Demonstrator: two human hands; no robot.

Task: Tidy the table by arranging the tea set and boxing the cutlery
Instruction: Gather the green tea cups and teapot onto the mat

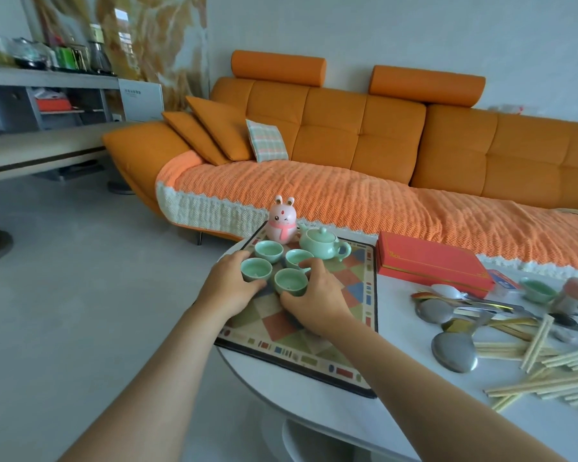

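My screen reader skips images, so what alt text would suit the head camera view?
A person's left hand and right hand hold the near-left teacup and near-right teacup of four green cups on a patterned mat, beside a teapot and pink bunny. Right of it on the white table lie a red box, spoons and chopsticks.

Your bench (331, 415): white top, rounded edge, white pedestal below. On the left part a checked mat (274, 331) with a dark border lies flat, its near corner close to the rim. Just beside the mat's far right corner is a shut red box (431, 261). To your right, loose on the bare top: steel spoons (454, 351) heaped, pale chopsticks (548, 385) scattered and crossing, one green teacup (537, 290) beyond the spoons.
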